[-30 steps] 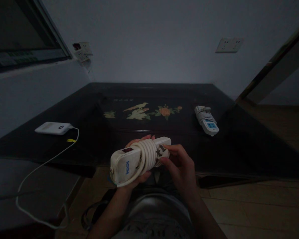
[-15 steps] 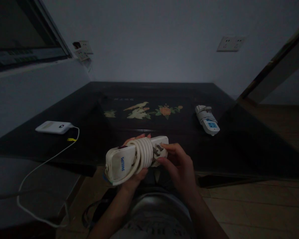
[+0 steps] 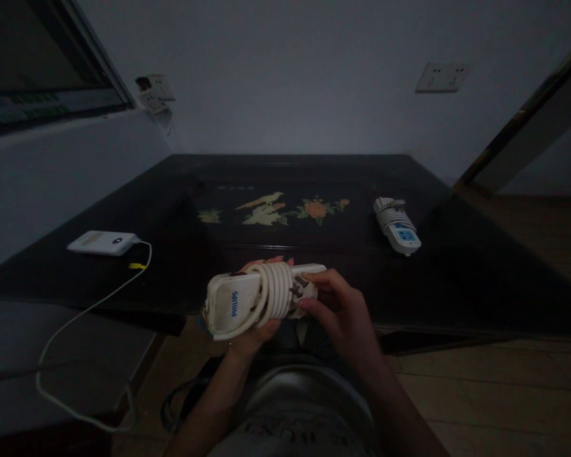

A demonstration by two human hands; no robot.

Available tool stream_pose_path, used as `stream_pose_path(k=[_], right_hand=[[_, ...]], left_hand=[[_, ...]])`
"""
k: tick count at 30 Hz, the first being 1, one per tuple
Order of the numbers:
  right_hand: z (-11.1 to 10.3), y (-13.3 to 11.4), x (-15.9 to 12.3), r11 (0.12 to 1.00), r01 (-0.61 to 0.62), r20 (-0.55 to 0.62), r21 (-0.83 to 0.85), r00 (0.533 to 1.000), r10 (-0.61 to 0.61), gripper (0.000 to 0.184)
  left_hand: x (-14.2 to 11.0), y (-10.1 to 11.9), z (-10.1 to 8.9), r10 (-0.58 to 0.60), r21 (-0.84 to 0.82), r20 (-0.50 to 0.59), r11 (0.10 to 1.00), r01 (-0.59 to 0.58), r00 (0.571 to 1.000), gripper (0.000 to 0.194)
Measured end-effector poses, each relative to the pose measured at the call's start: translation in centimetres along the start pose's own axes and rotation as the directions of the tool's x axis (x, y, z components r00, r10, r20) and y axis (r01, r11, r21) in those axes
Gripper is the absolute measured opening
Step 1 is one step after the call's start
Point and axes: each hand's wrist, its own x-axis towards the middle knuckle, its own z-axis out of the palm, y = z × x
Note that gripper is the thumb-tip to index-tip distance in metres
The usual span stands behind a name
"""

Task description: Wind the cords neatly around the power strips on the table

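A white power strip (image 3: 224,306) marked PHILIPS is held in front of me, over the table's near edge. Its thick white cord (image 3: 276,291) is wound several times around the middle. My left hand (image 3: 259,336) grips the strip from below and behind, with fingertips showing above the top edge. At the strip's right end, the thumb and fingers of my right hand (image 3: 345,308) pinch the cord's plug (image 3: 303,289), whose metal prongs face up and left. The plug lies close against the strip; whether it touches cannot be made out.
On the dark table (image 3: 171,184) with a painted bird and flowers, a second cord-wrapped power strip (image 3: 397,227) lies at right. A white power bank (image 3: 103,242) sits at left, its cable (image 3: 83,319) hanging over the edge. Wall sockets (image 3: 442,77) are behind.
The power strip has tilted slightly and its left end has shifted a little up and right. Both hands keep their hold. The view has moved slightly.
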Motion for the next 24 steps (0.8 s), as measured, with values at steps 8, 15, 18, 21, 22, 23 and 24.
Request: stream_pose_path(k=[8, 15, 18, 21, 22, 23, 24], right_hand=[[-0.1, 0.3, 0.4, 0.998, -0.064, 0.007, -0.013, 0.998, 0.064, 0.011], [0.3, 0.8, 0.7, 0.992, -0.095, 0.015, -0.079, 0.995, 0.096, 0.013], [0.7, 1.1, 0.8, 0.989, -0.107, -0.021, -0.101, 0.994, 0.106, 0.014], [1.3, 1.9, 0.8, 0.988, -0.107, -0.087, -0.109, 0.991, 0.097, 0.016], [1.5, 2.2, 0.8, 0.989, -0.099, -0.117, -0.114, 0.989, 0.085, 0.017], [1.7, 2.6, 0.7, 0.989, -0.088, -0.150, -0.119, 0.986, 0.070, 0.018], [1.9, 2.9, 0.7, 0.989, -0.077, -0.181, -0.124, 0.982, 0.054, 0.018]], left_hand=[[-0.2, -0.9, -0.8, -0.076, 0.026, -0.003, 0.997, 0.076, 0.997, 0.069], [-0.9, -1.9, -1.5, -0.212, -0.034, -0.084, 0.977, 0.210, 0.974, 0.069], [-0.7, -1.8, -0.6, -0.227, -0.121, -0.166, 0.970, 0.209, 0.960, 0.075], [-0.3, -1.6, 0.3, -0.192, -0.154, -0.168, 0.974, 0.167, 0.967, 0.082], [-0.3, -1.6, 0.4, -0.176, -0.149, -0.153, 0.977, 0.153, 0.972, 0.083], [-0.2, -1.7, 0.6, -0.159, -0.138, -0.143, 0.981, 0.140, 0.977, 0.083], [-0.2, -1.8, 0.6, -0.144, -0.122, -0.139, 0.984, 0.127, 0.980, 0.082]])
